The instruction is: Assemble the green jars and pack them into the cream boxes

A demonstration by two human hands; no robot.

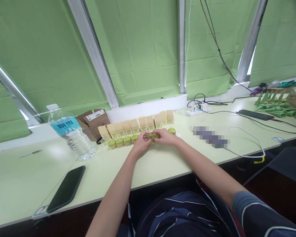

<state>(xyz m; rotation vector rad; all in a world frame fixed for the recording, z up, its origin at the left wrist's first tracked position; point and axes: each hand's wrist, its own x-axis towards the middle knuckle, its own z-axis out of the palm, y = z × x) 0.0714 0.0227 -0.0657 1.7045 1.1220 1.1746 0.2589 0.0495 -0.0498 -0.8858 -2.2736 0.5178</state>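
Pale desk (162, 164), green blinds behind. Left hand (142, 140) and right hand (162, 136) meet mid-desk, fingertips of both pinching one small green item (153, 136). Four green jars (123, 141) in row left, one right. Roughly ten kraft boxes (138, 125) behind. One water bottle (72, 133), two phones (66, 188).

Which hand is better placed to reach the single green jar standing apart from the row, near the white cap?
Probably the right hand: the single green jar stands just beside it, while the left hand lies farther off, nearer the row of jars. Both hands hold a small green piece.
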